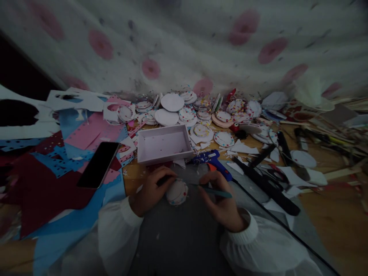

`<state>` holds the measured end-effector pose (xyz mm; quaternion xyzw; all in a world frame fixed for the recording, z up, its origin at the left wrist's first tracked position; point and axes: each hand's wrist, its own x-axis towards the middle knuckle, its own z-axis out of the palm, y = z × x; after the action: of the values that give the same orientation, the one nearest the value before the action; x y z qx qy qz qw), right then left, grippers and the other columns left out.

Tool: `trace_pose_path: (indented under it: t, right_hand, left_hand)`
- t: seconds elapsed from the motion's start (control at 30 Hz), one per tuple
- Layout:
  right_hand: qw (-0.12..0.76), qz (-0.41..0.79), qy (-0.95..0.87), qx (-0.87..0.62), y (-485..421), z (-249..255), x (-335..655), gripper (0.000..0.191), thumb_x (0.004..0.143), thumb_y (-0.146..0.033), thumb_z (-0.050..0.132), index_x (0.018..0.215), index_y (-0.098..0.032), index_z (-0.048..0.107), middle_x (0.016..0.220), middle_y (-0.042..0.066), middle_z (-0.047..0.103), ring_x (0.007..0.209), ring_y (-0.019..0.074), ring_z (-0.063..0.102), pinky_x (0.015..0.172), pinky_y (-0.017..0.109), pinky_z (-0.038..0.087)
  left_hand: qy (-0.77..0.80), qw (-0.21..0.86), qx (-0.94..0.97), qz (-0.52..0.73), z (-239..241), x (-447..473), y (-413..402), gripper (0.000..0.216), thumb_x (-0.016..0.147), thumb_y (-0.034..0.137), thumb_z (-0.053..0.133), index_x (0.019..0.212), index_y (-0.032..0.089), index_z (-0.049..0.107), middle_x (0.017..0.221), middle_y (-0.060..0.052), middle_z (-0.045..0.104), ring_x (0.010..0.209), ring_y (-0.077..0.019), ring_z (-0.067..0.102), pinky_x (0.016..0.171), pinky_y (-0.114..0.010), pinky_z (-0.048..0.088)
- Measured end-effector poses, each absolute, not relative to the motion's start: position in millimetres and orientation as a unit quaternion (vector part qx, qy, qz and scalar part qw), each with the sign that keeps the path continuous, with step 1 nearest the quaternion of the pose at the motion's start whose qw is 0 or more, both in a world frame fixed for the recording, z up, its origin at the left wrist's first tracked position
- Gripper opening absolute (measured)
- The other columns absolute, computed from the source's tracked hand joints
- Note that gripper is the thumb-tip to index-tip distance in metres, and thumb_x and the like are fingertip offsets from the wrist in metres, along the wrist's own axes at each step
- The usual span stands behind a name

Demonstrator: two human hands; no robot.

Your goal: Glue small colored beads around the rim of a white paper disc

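Note:
On the grey mat, a small round white disc (176, 192) has red and blue dots and thin thread-like lines around its rim. My left hand (153, 188) is closed at its left edge, with thumb and fingers gripping it. My right hand (220, 201) pinches a slim tool with a teal handle (220, 192). The tool's thin tip points left toward the disc; whether it touches cannot be made out. Just beyond my right hand lies a blue glue gun (217, 163) with an orange part. Past my left hand stands an open white box (165, 142).
Stacks of white discs (172, 102), many with dotted rims, line the back by a flowered curtain (184, 46). At left, a phone (98, 165) lies on coloured sheets. Scissors (274, 174), a long black object (267, 188), paper scraps and the glue gun's cord (276, 216) occupy the right.

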<state>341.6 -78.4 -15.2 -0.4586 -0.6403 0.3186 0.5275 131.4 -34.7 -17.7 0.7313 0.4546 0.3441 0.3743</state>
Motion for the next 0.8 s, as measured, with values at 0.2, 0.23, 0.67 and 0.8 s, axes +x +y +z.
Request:
trace_pose_path:
  t: [0.2,0.23,0.67,0.8]
  right_hand:
    - [0.648,0.283,-0.549,-0.445,-79,-3,343,0.018,0.082,-0.010,0.059,0.092,-0.023,0.052,0.081,0.000,0.053,0.074,0.0134,0.055,0.066,0.025,0.046]
    - [0.659,0.277,-0.538,-0.447,-78,-1,343,0.017,0.082,-0.010,0.059,0.091,-0.023,0.052,0.080,0.000,0.053,0.073,0.0130,0.055,0.064,0.025,0.046]
    - [0.629,0.223,-0.541,-0.511,-72,-4,345,0.011,0.081,-0.018,0.065,0.084,-0.022,0.055,0.079,-0.001,0.057,0.073,0.0128,0.056,0.066,0.025,0.046]
    - [0.619,0.230,-0.526,-0.536,-69,7,352,0.012,0.081,-0.023,0.067,0.086,-0.022,0.056,0.080,0.000,0.058,0.072,0.0130,0.057,0.063,0.025,0.046]
  left_hand:
    - [0.442,0.381,0.738,0.339,-14,128,-38,0.013,0.086,0.018,0.056,0.096,0.019,0.065,0.097,-0.006,0.065,0.094,-0.0191,0.062,0.086,-0.032,0.050]
    - [0.428,0.392,0.740,0.340,-14,126,-39,0.019,0.085,0.018,0.057,0.103,0.019,0.064,0.103,-0.007,0.065,0.099,-0.0204,0.061,0.089,-0.034,0.050]
    - [0.404,0.555,0.560,0.463,-25,130,-40,0.054,0.094,0.029,0.045,0.144,0.023,0.026,0.106,-0.008,0.061,0.089,-0.0184,0.061,0.084,-0.036,0.048]
    - [0.401,0.553,0.565,0.462,-20,131,-42,0.035,0.094,0.028,0.047,0.127,0.020,0.038,0.110,-0.010,0.062,0.095,-0.0188,0.062,0.086,-0.036,0.048]
